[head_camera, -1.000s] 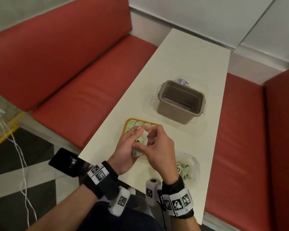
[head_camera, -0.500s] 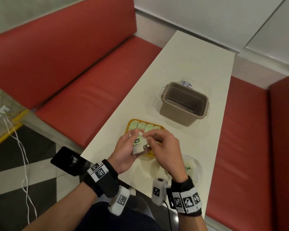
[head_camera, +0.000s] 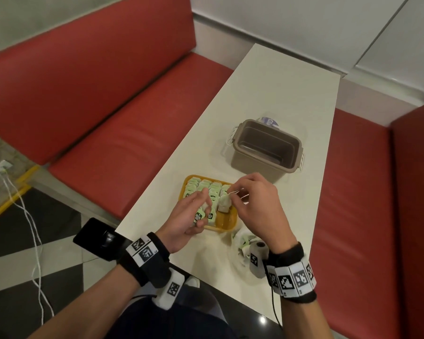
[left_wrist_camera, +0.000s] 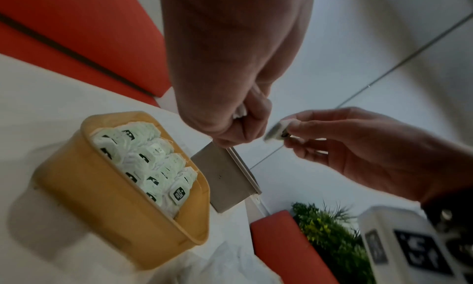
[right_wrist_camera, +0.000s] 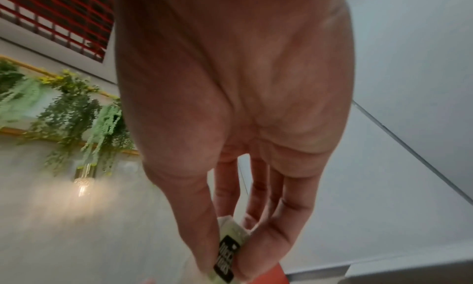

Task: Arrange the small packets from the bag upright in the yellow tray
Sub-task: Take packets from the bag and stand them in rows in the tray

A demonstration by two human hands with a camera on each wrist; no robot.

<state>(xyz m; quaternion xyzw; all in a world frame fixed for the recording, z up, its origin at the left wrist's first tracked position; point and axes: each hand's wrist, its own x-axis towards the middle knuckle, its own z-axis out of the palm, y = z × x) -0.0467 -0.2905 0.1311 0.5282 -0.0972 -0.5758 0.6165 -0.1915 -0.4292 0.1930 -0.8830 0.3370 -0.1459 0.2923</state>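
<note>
The yellow tray (head_camera: 230, 225) sits on the white table, most of it filled with rows of upright green-and-white packets (head_camera: 205, 185). My left hand (head_camera: 201, 212) hovers over the tray's near end, its fingers curled round a few packets (head_camera: 198, 215). My right hand (head_camera: 233, 192) pinches a single packet by its top, and the packet (head_camera: 224, 204) hangs over the tray's empty near right corner. The right wrist view shows this packet's black label (right_wrist_camera: 227, 254) between thumb and fingers. The clear plastic bag (head_camera: 242, 243) with more packets lies just below my right wrist.
A brown lidless plastic box (head_camera: 267, 152) stands just behind the tray, with a small round lid (head_camera: 269, 122) behind it. Red bench seats (head_camera: 132, 143) flank the narrow table on both sides. The table's far half (head_camera: 291, 89) is bare.
My hands, which were together on one stack of packets, have parted. The right hand has drawn one packet away, up and to the right, while the left keeps the others.
</note>
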